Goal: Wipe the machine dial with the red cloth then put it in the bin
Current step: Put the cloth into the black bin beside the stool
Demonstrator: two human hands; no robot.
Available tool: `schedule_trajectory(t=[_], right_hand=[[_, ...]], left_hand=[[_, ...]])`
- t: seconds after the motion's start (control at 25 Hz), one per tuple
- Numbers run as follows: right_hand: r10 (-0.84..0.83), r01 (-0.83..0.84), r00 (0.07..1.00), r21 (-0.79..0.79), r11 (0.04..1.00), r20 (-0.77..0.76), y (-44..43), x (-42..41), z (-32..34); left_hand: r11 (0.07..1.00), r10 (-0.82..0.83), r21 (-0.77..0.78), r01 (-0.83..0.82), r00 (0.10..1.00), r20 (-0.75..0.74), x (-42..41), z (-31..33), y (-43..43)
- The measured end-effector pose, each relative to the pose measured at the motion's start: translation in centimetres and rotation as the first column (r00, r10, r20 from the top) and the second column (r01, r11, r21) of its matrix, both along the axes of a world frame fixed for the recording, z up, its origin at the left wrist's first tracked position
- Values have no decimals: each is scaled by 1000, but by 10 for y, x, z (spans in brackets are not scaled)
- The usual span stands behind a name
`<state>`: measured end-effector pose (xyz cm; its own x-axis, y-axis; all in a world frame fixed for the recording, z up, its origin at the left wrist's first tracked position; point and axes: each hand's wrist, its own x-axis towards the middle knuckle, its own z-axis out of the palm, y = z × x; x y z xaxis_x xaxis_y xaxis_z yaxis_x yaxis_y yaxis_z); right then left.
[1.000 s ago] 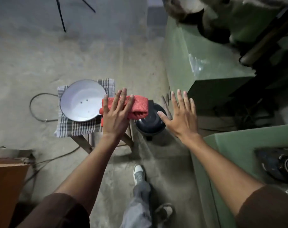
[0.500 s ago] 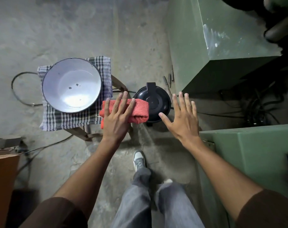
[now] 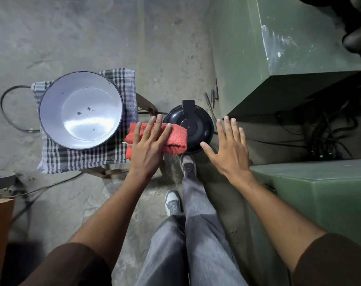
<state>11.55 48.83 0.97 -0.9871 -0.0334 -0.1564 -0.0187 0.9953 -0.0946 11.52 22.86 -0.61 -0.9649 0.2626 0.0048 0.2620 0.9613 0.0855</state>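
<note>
Legs in grey trousers (image 3: 196, 234) and two shoes stand on the floor at the bottom of the view. Just past them are the hands. The left hand (image 3: 148, 145) lies flat, fingers spread, on top of the folded red cloth (image 3: 175, 139); it presses on the cloth but does not look closed around it. The right hand (image 3: 229, 147) is wide open with nothing in it, held in the air beside the black bin (image 3: 194, 126).

The cloth sits at the edge of the checked cloth (image 3: 82, 157) on a small stool, next to the white bowl (image 3: 80, 110), and its right end reaches over the bin's rim. The bin's lid looks shut. Beyond stands the green machine (image 3: 278, 58); no dial shows.

I think the cloth is nearly at the bin but not in it yet. Whether the dial got wiped, I cannot tell.

Since a second ago the view has tipped down more, both legs now show, and the hands have kept the same pose.
</note>
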Motion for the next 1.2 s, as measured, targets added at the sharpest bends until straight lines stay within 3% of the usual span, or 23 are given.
schedule_trajectory(t=[0.64,0.8,1.2], right_hand=[[-14,14,992,-1,1000,126,22,-40,-41],[-17,17,991,5,1000,136,26,-48,-52],[-42,42,991,5,999,129,38,-78,-125]], left_hand=[[999,-14,34,10,992,124,-17,-48,16],[998,-63,33,57,975,213,-24,-60,27],[979,-202,49,197,915,350,-93,-148,88]])
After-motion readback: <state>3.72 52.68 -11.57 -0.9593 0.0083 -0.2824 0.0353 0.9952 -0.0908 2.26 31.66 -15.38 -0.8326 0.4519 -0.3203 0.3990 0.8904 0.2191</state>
